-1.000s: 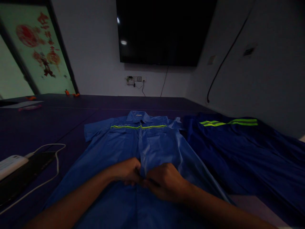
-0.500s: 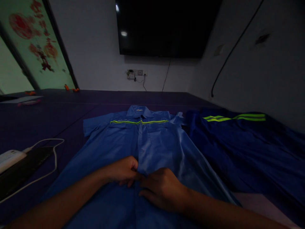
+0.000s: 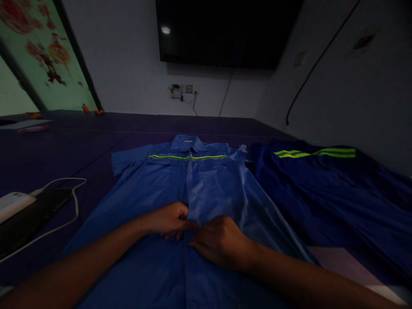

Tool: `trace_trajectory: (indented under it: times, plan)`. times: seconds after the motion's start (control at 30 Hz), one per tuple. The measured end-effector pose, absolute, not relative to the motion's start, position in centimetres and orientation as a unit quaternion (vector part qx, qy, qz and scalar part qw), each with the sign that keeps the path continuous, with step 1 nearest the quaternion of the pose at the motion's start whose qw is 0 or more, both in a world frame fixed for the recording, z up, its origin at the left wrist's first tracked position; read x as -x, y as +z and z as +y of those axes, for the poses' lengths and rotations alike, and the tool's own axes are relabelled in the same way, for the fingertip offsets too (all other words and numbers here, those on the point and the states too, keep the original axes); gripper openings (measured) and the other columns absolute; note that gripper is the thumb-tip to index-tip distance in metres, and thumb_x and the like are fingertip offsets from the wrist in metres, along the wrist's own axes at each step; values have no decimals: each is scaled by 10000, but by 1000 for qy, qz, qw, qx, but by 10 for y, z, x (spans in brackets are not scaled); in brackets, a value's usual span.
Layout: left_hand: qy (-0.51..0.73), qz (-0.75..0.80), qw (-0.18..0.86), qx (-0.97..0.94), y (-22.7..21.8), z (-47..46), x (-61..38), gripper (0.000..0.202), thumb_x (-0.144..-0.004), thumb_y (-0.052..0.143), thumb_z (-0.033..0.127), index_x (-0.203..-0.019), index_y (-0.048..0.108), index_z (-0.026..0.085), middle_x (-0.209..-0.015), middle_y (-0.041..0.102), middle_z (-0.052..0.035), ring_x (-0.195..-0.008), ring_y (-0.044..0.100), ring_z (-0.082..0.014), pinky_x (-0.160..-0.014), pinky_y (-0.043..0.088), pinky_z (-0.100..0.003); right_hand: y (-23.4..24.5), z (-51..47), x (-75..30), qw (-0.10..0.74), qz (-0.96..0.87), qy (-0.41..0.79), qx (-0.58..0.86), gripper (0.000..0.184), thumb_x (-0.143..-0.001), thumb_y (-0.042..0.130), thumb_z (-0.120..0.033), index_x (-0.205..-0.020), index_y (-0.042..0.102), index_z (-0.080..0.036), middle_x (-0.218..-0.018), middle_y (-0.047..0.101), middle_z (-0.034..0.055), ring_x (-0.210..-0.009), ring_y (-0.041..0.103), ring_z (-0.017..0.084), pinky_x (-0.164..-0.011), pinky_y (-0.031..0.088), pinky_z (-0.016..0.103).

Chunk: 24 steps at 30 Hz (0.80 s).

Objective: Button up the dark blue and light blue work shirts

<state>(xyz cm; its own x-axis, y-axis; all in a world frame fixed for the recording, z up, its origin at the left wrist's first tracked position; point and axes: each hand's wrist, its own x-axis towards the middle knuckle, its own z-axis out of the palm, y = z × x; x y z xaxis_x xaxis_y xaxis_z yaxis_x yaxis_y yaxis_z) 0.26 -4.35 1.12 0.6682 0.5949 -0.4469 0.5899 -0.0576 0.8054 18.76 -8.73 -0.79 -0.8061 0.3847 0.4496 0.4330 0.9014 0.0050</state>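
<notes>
A blue short-sleeved work shirt (image 3: 164,180) with a thin yellow-green stripe across the chest lies spread out, its collar away from me. Both of my hands meet at its front placket, below the chest pockets. My left hand (image 3: 172,219) is closed, thumb and fingers pinching the placket edge from the left. Fingertips of my right hand (image 3: 222,242) press together on the same edge from the right, almost touching my left thumb. Any button between the fingers is hidden. Above the hands, the placket looks closed up to the collar.
A darker blue garment (image 3: 309,184) with yellow-green bands lies to the right, near a pale pink sheet (image 3: 347,266). At left are a white power strip (image 3: 14,204) with a white cable (image 3: 76,201) and a dark flat object (image 3: 35,219). A television (image 3: 225,34) hangs on the wall.
The view has tipped down slightly, so everything sits a little higher or lower in frame. Both hands stay at the placket; the right fingers have drawn in a little more tightly.
</notes>
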Motion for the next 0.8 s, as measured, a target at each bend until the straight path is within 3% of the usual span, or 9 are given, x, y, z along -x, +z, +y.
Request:
trace_trajectory:
  times: [0.17,0.8]
  plan:
    - [10,384,562,-732,13,-44,-3,392,-680,559,517,-637,554,127,-440,477,51,-293,375,-41,-284,248,-150,-10,-87,-188,237,-947,-57,210,228,-858,422,-227,-696,563,-151,-578,590,-9,-475,516,80,-460,342,223]
    - [14,355,594,-722,13,-43,-1,428,-749,481,520,-604,524,119,-421,463,53,-276,347,-28,-267,217,-147,-11,-83,-189,217,-952,-31,213,243,-870,401,-244,-704,557,-161,-596,588,-13,-517,521,82,-498,345,229]
